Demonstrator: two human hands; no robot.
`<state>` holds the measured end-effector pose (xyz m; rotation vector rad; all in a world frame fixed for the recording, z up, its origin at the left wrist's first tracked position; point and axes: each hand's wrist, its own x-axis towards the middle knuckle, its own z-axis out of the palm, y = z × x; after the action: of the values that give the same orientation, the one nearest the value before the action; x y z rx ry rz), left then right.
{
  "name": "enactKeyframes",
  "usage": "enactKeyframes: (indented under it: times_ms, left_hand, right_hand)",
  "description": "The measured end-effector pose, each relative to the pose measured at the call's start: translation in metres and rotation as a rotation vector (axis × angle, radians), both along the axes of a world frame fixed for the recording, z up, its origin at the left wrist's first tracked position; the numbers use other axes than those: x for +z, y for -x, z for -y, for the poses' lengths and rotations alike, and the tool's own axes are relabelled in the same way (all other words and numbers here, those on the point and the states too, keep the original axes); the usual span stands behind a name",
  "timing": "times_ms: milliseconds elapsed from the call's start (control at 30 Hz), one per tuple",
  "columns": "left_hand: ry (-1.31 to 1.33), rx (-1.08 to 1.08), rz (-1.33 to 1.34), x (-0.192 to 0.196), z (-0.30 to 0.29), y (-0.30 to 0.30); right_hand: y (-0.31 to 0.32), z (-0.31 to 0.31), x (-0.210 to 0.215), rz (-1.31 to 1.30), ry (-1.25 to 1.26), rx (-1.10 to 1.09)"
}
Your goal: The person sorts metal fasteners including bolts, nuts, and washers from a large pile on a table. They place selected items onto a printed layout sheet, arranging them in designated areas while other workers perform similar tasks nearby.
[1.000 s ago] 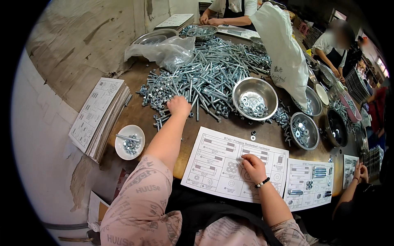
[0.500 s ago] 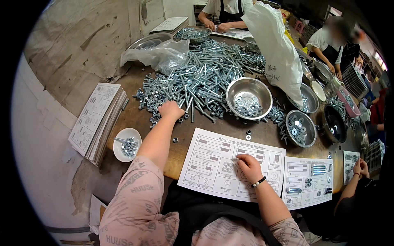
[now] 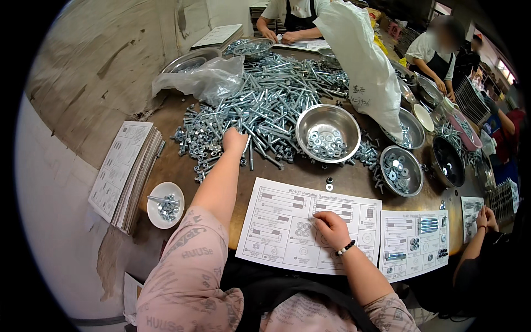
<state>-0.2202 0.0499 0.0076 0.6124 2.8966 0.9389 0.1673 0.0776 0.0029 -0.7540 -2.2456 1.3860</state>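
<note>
My left hand [image 3: 235, 141] reaches forward to the near edge of a heap of silvery bolts [image 3: 276, 108]. Its fingers point away from me and are mostly hidden, so what they hold cannot be seen. Loose hex nuts [image 3: 206, 135] lie left of that hand. Over a printed hardware sheet [image 3: 276, 207] with outline drawings, my right hand [image 3: 333, 229] is closed, thumb and forefinger together near the middle of the page. Anything pinched there is too small to make out. A black nut and a washer [image 3: 329, 187] lie just beyond the sheet.
A white dish [image 3: 156, 213] of nuts with a bolt across it stands left, beside a stack of sheets [image 3: 119, 177]. Steel bowls of washers [image 3: 304, 130] are at the right. A white sack [image 3: 365, 61] stands behind. Another sheet [image 3: 398, 252] carries hardware. Several people work nearby.
My left hand has shifted slightly forward among the bolts, and its fingers have turned away from view. My right hand stays over the sheet. The whole view has shifted a little.
</note>
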Motion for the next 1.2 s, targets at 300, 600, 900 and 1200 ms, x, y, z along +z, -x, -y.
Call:
enactKeyframes:
  times_ms: [300, 600, 900, 1200]
  left_hand:
    - [-0.513, -0.014, 0.089, 0.006, 0.019, -0.012]
    - [-1.040, -0.295, 0.959, 0.046, 0.044, -0.049]
    - [-0.870, -0.094, 0.799, 0.032, 0.032, -0.039]
    - [-0.461, 0.154, 0.306, -0.039, -0.023, 0.031]
  right_hand:
    - [-0.001, 0.000, -0.002, -0.009, 0.015, -0.011]
    - [-0.001, 0.002, 0.000, 0.006, 0.022, -0.001]
    - [0.000, 0.001, -0.004, 0.013, 0.010, 0.016]
    - [0.001, 0.002, -0.004, 0.026, -0.034, 0.021]
